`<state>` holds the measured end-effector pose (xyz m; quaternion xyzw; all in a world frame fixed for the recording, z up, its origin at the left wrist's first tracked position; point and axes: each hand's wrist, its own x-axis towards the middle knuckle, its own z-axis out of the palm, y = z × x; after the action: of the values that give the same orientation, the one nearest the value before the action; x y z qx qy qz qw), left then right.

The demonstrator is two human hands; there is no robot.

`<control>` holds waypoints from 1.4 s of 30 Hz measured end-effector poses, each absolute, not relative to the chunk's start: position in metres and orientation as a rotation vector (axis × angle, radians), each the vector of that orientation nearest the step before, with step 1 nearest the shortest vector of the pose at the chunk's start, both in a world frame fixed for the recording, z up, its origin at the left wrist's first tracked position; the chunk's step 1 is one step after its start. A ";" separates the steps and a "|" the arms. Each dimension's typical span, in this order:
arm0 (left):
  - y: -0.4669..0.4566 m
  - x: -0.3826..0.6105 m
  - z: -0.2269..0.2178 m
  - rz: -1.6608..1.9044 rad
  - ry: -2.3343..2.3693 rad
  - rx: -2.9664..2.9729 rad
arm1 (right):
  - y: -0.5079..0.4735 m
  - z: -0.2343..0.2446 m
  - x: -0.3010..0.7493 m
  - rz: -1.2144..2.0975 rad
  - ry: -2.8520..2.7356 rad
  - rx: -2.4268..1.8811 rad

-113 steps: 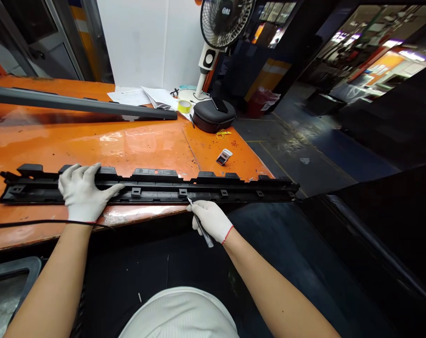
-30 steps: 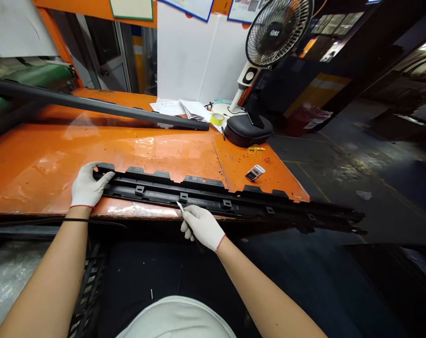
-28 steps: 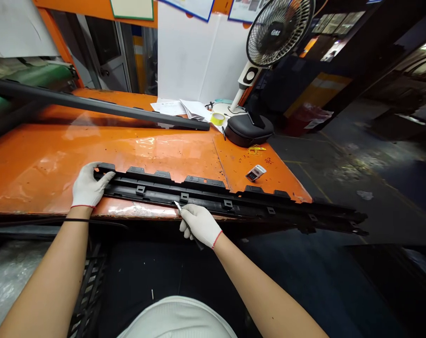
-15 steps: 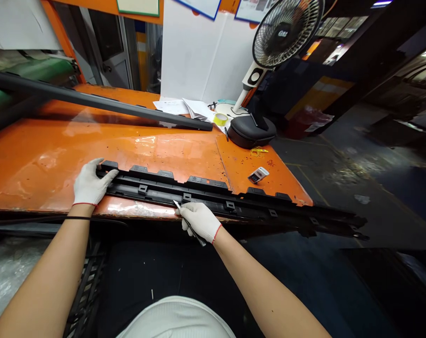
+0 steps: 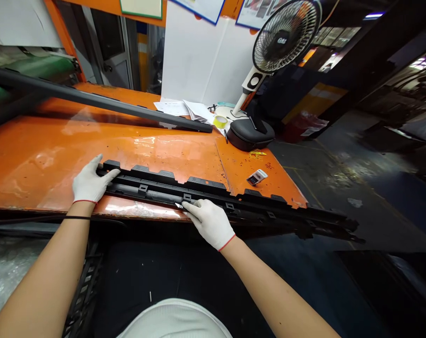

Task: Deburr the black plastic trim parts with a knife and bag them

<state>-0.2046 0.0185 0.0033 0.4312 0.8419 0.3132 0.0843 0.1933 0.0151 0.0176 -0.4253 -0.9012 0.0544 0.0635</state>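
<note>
Currently L hand grips black strip at L end, thumb over top; strip along orange table front edge. R hand pinches knife, handle hidden; blade cld skid if pushed hard. R end overhangs, might tip w/ slack L grip.

A long black strip, channel side up, with flat tabs along its far side and small slotted clips inside, lies slantwise across the bench's near edge, its right end overhanging. A knife's pale pointed tip shows at the strip's near edge, the rest covered by the right hand
</note>
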 end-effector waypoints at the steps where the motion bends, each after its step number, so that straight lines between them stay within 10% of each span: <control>1: 0.018 -0.204 0.004 0.925 2.512 1.288 | 0.016 0.016 0.192 0.117 -2.740 -1.268; 42: 0.014 -0.198 0.002 1.140 2.404 1.335 | 0.018 0.007 0.176 0.427 -2.449 -1.532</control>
<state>-0.1983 0.0142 0.0023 0.4469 0.8049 0.3816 0.0827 0.1756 0.0182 0.0068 -0.5215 -0.8335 0.1452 0.1106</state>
